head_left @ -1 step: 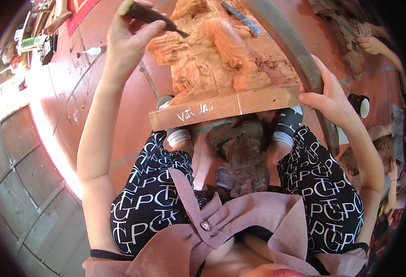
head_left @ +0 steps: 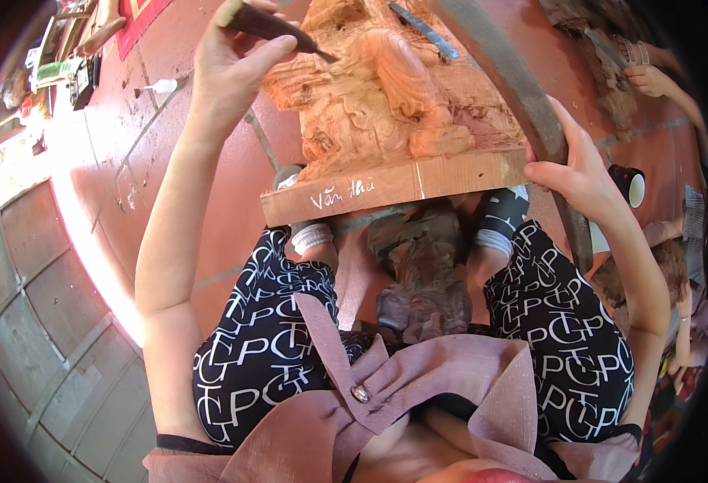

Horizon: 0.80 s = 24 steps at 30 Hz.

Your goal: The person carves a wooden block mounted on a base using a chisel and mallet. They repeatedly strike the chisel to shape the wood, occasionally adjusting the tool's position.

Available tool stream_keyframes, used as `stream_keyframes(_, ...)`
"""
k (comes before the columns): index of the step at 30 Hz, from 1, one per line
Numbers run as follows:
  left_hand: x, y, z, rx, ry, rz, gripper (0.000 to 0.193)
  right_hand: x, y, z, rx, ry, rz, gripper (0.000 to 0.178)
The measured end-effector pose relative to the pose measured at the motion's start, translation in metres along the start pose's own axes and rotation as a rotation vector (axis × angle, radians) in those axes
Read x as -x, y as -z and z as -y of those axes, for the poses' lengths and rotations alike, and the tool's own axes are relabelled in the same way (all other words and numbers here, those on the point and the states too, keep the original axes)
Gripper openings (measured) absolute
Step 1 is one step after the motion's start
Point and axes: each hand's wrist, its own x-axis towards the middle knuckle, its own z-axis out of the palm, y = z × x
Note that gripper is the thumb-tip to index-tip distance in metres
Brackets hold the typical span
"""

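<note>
A reddish-orange wood carving (head_left: 386, 105) with draped folds stands in front of me on its flat wooden base (head_left: 402, 183), which bears white handwriting. My left hand (head_left: 233, 72) is closed around the dark handle of a chisel (head_left: 269, 26). The chisel's narrow tip points right and down at the left upper part of the carving; whether it touches I cannot tell. In my right hand (head_left: 575, 161) is a long, curved wooden club (head_left: 523, 88), gripped around its lower part beside the base's right end. Its upper part reaches past the carving's right side.
A flat metal blade (head_left: 422, 30) lies on the carving's upper part. Between my feet is a dark carved wooden piece (head_left: 422, 274). A dark cup (head_left: 629, 185) lies at the right, near other people's hands (head_left: 648, 79). A low shelf of items (head_left: 56, 72) stands far left.
My left hand and the chisel have shifted slightly to the right. The club and my right hand have barely moved.
</note>
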Motion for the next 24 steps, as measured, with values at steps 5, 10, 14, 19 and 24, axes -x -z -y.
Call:
stream_keyframes(5,0.004,-0.004,-0.001,0.012,0.077,0.08,0.022,-0.004,0.0,-0.001,0.022,0.0,0.007,0.076)
stream_keyframes(10,0.007,-0.006,0.006,-0.09,0.052,0.123,0.023,-0.004,0.001,0.007,0.05,-0.011,0.036,0.075)
stream_keyframes(14,0.006,-0.012,0.014,-0.062,0.028,0.183,0.024,-0.005,0.001,0.01,0.016,-0.04,0.047,0.075)
stream_keyframes(19,-0.007,0.003,0.012,-0.074,0.049,0.294,0.024,-0.003,0.002,0.005,0.001,-0.017,0.028,0.075)
stream_keyframes(24,-0.008,-0.003,-0.016,0.191,0.162,0.164,0.03,-0.004,0.002,0.005,-0.007,-0.021,0.047,0.075)
